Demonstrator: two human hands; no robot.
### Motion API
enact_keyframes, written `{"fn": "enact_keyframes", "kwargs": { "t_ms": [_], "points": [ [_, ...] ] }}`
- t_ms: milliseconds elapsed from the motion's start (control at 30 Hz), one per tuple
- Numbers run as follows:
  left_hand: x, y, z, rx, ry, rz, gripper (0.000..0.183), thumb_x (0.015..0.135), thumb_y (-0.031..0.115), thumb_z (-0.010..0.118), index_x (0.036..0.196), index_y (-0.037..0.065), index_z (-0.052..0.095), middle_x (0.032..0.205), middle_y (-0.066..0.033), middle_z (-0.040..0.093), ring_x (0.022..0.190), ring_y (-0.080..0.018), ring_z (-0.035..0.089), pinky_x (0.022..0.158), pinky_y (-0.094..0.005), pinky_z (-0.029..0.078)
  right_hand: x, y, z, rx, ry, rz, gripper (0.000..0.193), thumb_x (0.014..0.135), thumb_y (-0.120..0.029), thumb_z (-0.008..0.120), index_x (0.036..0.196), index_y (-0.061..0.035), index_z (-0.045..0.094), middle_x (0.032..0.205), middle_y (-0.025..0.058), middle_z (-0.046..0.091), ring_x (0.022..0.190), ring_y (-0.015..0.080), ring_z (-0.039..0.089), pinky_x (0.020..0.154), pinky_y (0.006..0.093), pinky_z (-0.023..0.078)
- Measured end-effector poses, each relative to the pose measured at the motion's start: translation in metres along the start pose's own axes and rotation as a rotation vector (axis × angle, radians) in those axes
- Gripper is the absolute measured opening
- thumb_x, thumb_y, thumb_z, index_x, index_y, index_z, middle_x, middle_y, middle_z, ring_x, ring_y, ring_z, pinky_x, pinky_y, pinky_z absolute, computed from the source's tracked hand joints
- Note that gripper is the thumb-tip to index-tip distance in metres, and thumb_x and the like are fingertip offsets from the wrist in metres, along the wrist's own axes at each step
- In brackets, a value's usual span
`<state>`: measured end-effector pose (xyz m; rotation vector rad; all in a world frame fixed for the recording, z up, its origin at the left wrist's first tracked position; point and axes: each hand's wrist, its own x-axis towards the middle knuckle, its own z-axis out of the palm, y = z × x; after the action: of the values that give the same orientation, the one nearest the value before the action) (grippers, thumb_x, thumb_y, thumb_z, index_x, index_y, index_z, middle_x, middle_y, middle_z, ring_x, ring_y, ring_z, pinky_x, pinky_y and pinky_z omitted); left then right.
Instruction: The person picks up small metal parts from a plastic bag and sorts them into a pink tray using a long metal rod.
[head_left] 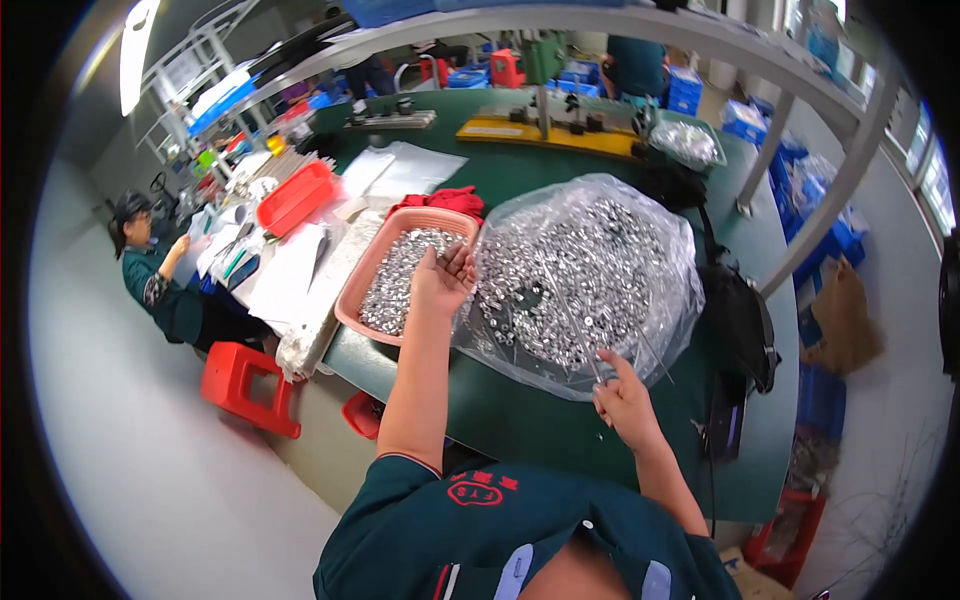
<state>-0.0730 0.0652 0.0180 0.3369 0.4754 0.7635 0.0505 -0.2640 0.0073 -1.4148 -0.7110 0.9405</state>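
Observation:
My left hand is turned palm up with fingers loosely curled and apart, over the right edge of a pink plastic basket. Nothing can be made out in its palm. Many small shiny metal ring-like parts fill the basket. Beside it, a clear plastic bag lies spread open, heaped with similar metal parts. My right hand is at the bag's near edge, closed on a thin metal rod that points away over the heap. Another thin rod-like line shows just right of this hand.
A red cloth lies behind the basket on the green table. Papers and a red tray are to the left, where a person sits. A black bag lies at right; a grey shelf frame rises there. A yellow-based fixture stands behind.

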Motion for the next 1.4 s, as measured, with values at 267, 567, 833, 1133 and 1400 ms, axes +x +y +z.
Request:
{"fn": "enact_keyframes", "kwargs": {
  "t_ms": [267,567,833,1133,1400],
  "points": [
    [-0.03,-0.078,0.014,1.205,-0.149,0.339,0.02,0.084,0.017,0.059,0.097,0.002,0.06,0.086,-0.0044,0.062,0.073,-0.0118,0.057,0.062,-0.0252,0.044,0.0,0.005,-0.016,-0.306,0.378,-0.266,0.041,0.083,-0.006,0.057,0.122,-0.0012,0.046,0.054,0.003,0.042,0.05,0.0078,0.038,0.048,0.0227,0.034],
    [-0.003,-0.133,0.027,1.877,-0.384,0.809,0.028,0.074,0.022,0.067,0.095,0.006,0.061,0.098,-0.0108,0.057,0.095,-0.0305,0.052,0.083,-0.0398,0.041,0.003,0.014,-0.029,0.157,0.48,-0.099,0.012,0.089,-0.009,0.05,0.098,-0.0018,0.055,0.062,-0.0059,0.041,0.054,0.0019,0.036,0.048,0.0191,0.029],
    [0.023,-0.167,0.055,2.096,-0.564,0.876,0.038,0.074,0.04,0.064,0.105,0.018,0.06,0.111,-0.0117,0.051,0.105,-0.0312,0.046,0.087,-0.0475,0.035,0.006,0.021,-0.024,-0.024,0.506,-0.117,0.011,0.09,-0.01,0.052,0.094,-0.001,0.056,0.062,-0.0048,0.04,0.056,0.0024,0.034,0.049,0.0198,0.03],
    [0.04,-0.17,0.058,2.235,-0.558,1.018,0.023,0.081,0.033,0.059,0.093,0.013,0.058,0.083,-0.0098,0.055,0.078,-0.029,0.058,0.061,-0.0408,0.047,0.007,0.022,-0.025,-0.079,0.515,-0.123,0.01,0.089,-0.009,0.052,0.094,-0.0008,0.055,0.061,-0.0048,0.041,0.055,0.002,0.035,0.048,0.0194,0.03],
    [0.053,-0.154,0.044,2.21,-0.695,1.0,0.019,0.084,0.029,0.058,0.083,0.011,0.058,0.072,-0.0096,0.058,0.057,-0.0304,0.058,0.048,-0.0423,0.046,0.005,0.02,-0.023,-0.116,0.507,-0.115,0.011,0.088,-0.009,0.054,0.094,0.0006,0.055,0.06,-0.0021,0.041,0.056,0.0032,0.035,0.048,0.0211,0.031]
  ]
}}
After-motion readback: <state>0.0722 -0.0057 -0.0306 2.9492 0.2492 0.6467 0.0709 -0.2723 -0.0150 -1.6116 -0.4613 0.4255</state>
